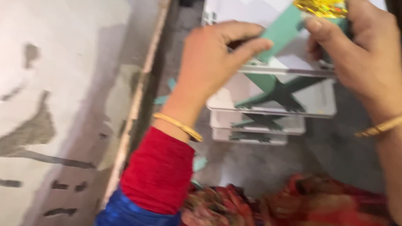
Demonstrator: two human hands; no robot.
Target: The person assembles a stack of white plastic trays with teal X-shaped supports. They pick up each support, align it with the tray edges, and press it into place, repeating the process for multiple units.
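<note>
Left hand [214, 57] and right hand [361, 51] both pinch a green card strip [282, 30] with gold foil tuft [320, 1], held above stacked white trays [269, 109] on grey floor [267, 164].

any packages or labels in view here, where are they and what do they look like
Teal card: top centre, flat strip held by both hands.
Gold wrapper: top edge above right hand, crinkled, shiny.
White rack: below left hand, stacked tiers with teal cross braces.
Any print is too blurred to tell.
</note>
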